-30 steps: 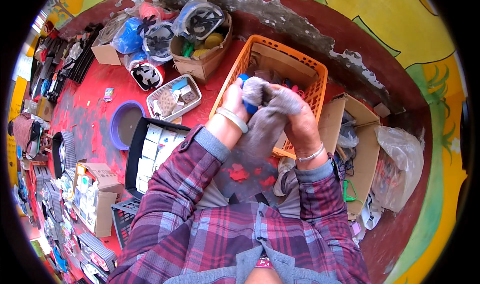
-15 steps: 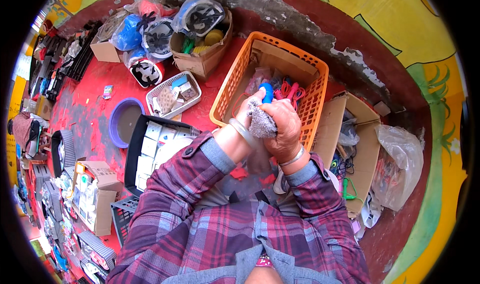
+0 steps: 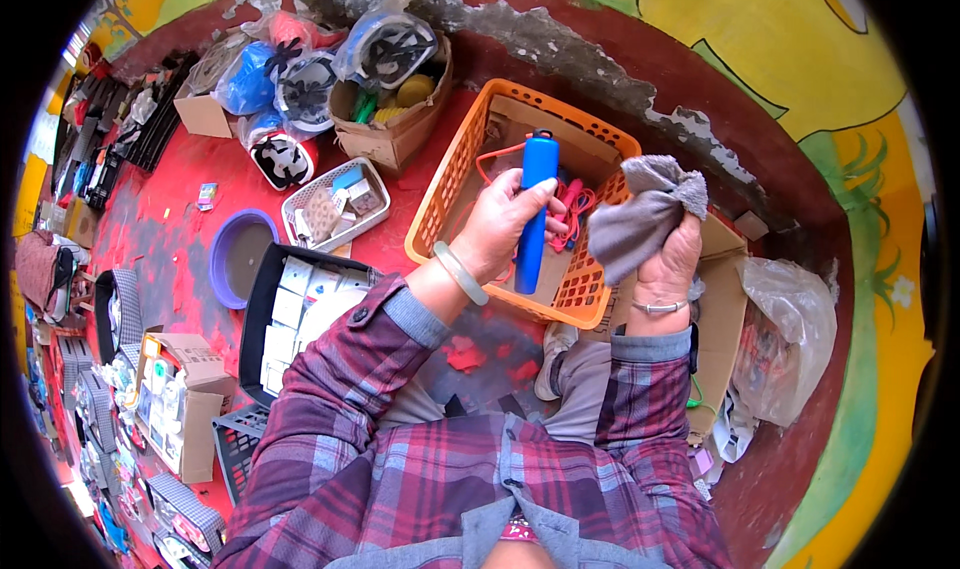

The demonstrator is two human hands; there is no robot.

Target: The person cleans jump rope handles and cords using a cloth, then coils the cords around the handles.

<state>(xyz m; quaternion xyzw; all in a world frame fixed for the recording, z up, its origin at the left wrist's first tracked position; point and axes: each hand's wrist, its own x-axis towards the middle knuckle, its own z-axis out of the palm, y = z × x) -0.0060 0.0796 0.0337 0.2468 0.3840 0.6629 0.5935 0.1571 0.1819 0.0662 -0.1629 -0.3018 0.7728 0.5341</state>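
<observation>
In my left hand [image 3: 497, 227] is a long blue jump rope handle [image 3: 538, 169] with a dark end, held upright with the thumb across it. An orange-red cord runs by its upper end. My right hand [image 3: 667, 272] grips a bunched grey cloth [image 3: 632, 231], apart from the handle and to its right. Beneath both hands stands an orange plastic basket [image 3: 440, 182] lined with cardboard. Pink and red jump ropes [image 3: 574, 209] lie inside it, partly hidden by the handle and my left hand.
An open cardboard box [image 3: 722, 314] and a clear plastic bag [image 3: 790, 344] stand at right. On the left are a white basket [image 3: 345, 237], a purple basin [image 3: 215, 259] and a black crate [image 3: 255, 319] of small white boxes. A peeling wall [image 3: 560, 39] curves behind.
My hands have drawn apart. The cloth has come away from the blue handle and moved right with my right hand, leaving the whole handle showing in my left.
</observation>
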